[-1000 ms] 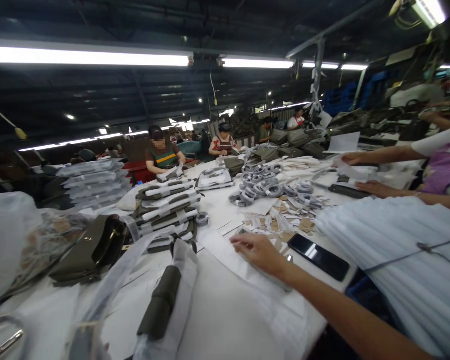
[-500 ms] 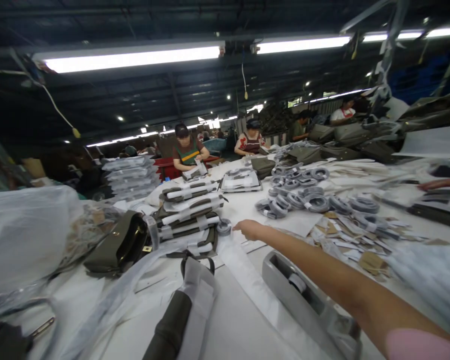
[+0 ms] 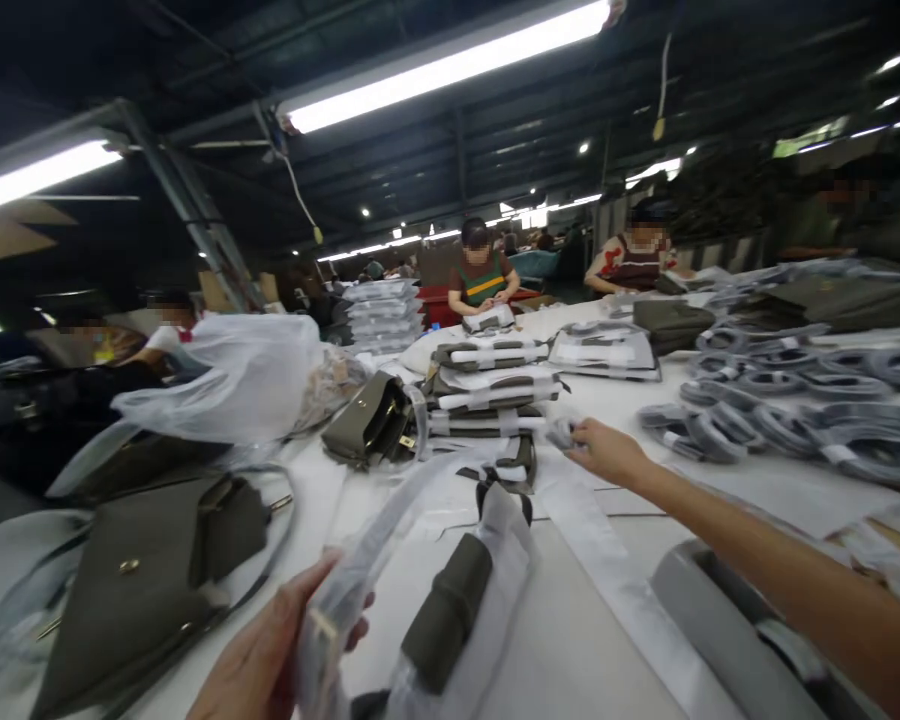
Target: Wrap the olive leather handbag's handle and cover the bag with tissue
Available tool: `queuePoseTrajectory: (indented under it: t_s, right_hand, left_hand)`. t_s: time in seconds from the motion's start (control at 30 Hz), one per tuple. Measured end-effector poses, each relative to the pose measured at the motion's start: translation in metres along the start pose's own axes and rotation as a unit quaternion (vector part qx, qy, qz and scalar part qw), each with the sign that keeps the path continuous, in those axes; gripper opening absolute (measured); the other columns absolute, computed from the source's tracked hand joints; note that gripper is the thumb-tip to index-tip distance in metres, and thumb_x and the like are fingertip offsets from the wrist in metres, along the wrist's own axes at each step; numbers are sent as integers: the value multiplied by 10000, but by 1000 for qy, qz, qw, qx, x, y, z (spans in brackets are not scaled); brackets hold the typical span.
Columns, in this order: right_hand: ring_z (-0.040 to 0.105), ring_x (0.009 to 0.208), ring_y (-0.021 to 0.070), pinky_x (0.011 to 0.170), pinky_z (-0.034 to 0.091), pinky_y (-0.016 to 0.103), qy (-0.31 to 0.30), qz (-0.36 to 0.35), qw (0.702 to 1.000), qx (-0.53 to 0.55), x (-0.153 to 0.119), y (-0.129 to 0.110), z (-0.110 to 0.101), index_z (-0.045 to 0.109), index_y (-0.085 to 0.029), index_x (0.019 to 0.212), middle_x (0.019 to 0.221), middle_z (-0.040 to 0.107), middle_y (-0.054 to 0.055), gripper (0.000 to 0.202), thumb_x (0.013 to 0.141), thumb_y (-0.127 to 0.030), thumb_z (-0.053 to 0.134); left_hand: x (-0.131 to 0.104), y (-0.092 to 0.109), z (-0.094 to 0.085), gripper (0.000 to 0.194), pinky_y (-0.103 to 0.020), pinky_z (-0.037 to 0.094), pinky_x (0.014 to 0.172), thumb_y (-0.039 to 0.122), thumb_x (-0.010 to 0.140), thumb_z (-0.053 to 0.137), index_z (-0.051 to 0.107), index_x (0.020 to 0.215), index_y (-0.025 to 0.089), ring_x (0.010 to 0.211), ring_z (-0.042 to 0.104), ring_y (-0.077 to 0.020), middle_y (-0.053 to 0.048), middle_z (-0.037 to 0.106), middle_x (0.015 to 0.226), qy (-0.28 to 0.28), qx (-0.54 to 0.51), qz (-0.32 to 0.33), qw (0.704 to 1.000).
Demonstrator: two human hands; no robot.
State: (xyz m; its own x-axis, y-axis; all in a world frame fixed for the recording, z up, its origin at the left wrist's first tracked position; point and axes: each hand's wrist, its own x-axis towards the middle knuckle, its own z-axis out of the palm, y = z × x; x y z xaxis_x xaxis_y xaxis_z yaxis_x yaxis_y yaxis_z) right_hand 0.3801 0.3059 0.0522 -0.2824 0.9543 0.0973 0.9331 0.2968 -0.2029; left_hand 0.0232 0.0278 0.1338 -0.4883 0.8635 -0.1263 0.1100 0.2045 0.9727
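My left hand (image 3: 266, 655) is low at the near edge, shut on a long strap in a clear plastic sleeve (image 3: 360, 570) that runs up toward the middle. My right hand (image 3: 606, 452) reaches far across the white table (image 3: 562, 660). Its fingertips pinch a small grey roll (image 3: 562, 432). The roll lies beside a stack of olive pieces banded in white paper (image 3: 487, 385). An olive roll in white wrapping (image 3: 450, 610) lies between my hands. A white paper strip (image 3: 607, 560) runs under my right forearm.
An olive handbag (image 3: 142, 580) lies at the near left and another (image 3: 371, 425) by the stack. A white plastic bag (image 3: 247, 375) bulges behind them. Several grey strap coils (image 3: 780, 415) cover the right. A grey tape dispenser (image 3: 735, 620) sits near right. Two people (image 3: 484, 275) work across the table.
The view swung left. My right hand stretched farther forward onto the small grey roll. My left hand came into view at the bottom holding the sleeved strap.
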Motion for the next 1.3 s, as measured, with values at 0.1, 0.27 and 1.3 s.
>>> queuePoseTrajectory:
  t_s: [0.1,0.27,1.3]
  right_hand:
    - [646,761,191,685,455,279,21,-21,998,60,-57,-17,-32,708,-224,976,869,712,49,382,944,-534,485]
    - [524,568,149,541,369,262,-18,-38,925,378,-160,-97,-65,567,-211,631,587,585,5,544,878,-691,494]
    - [594,681,85,783,525,242,-83,-84,608,785,-189,-266,-59,755,-121,865,769,674,29,501,669,-577,826]
  left_hand:
    - [0,13,-5,734,-380,540,827,763,767,576,687,1214,192,861,663,-271,-70,750,917,-88,-50,6,995]
    - [0,42,-15,589,-340,492,925,645,778,676,698,1212,248,1086,619,-272,-59,710,1198,-245,-28,45,968]
    - [1,68,-17,433,-277,466,724,536,727,779,666,954,185,827,635,-178,-24,692,896,-342,82,126,928]
